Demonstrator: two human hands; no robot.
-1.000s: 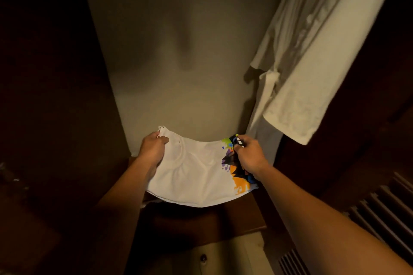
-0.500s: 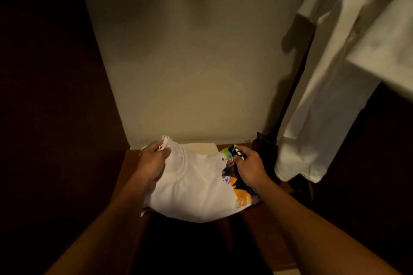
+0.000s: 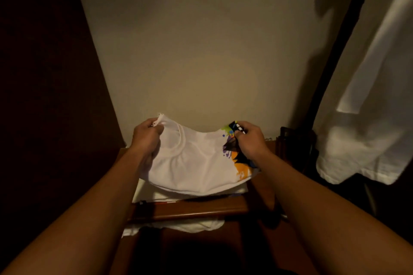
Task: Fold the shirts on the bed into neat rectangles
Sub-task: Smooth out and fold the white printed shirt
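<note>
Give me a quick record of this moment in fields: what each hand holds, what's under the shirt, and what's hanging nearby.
held item: folded white T-shirt with a colourful print at its right end
left hand: grips the shirt's left end
right hand: grips the printed right end
below shirt: white folded clothes on a wooden shelf
lower level: more white cloth under the shelf edge
hanging at right: white garment
backdrop: plain beige wall

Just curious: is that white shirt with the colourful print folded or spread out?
Folded: the white shirt is a compact bundle, both hands pinching its far corners.
</note>
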